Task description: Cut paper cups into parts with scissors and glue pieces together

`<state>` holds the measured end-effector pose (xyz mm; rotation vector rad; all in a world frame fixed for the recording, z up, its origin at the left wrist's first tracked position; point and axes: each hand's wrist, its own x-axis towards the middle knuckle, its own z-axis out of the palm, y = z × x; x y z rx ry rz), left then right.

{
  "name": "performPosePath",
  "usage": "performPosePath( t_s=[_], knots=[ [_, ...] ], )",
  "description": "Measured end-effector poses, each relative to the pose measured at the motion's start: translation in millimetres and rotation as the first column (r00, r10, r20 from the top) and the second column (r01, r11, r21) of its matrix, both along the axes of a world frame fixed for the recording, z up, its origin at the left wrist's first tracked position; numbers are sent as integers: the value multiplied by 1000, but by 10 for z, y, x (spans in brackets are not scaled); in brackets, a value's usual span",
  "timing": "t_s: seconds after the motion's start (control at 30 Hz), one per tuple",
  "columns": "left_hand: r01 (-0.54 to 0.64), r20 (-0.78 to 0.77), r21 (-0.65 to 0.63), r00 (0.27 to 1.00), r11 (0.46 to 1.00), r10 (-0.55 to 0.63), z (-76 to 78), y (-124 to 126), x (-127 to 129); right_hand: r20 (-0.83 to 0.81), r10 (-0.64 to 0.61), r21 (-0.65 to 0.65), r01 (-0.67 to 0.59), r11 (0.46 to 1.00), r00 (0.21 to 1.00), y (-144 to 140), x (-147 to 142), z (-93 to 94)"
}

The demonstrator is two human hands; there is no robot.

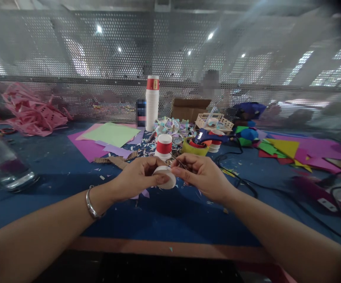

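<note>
Paper cup: you hold a small white paper cup [165, 177] on its side, above the blue table [55, 165], in the middle of your view.
Left hand: your left hand [135, 179] is closed around the cup, thumb lying across its rim; a metal bangle [90, 204] sits on that wrist.
Right hand: your right hand [201, 175] meets the cup from the other side, fingertips pinched on a thin dark tool [179, 162] that points up and away from the cup's edge; what the tool is, you cannot tell.
Hands together: both hands are close, nearly touching over the cup.
Just behind: a white cup with a red band [164, 146] stands upside down on the table, beside a roll of yellow-green tape [194, 148].
Further back: a tall stack of white cups [152, 104] stands upright near the perforated metal screen [70, 59].
Left side: green and purple paper sheets [108, 137] lie flat, and a pile of pink cut-outs [30, 112] is well apart in the corner.
Right side: a black cable [241, 179] runs across the table past coloured paper scraps [282, 149].
</note>
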<state>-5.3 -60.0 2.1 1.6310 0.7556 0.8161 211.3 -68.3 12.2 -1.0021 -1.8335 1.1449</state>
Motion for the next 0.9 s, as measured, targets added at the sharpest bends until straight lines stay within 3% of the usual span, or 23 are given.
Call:
performPosePath(
  t_s=[0.23, 0.5, 0.7, 0.9],
  knots=[
    [-132, 38, 171, 991, 976, 128, 15, 32, -23, 240, -150, 299, 74, 952, 959, -46, 34, -42],
    [-237, -15, 389, 965, 890, 263, -8, 29, -52, 314, -217, 440, 61, 896, 924, -98, 34, -53],
    [-223, -44, 397, 964, 891, 261, 10, -3, -36, 310, -219, 512, 31, 858, 925, -99, 56, -85],
    [-196, 22, 367, 979, 909, 202, -16, -15, -23, 301, -174, 538, -16, 843, 938, -107, 68, -81]
  ],
)
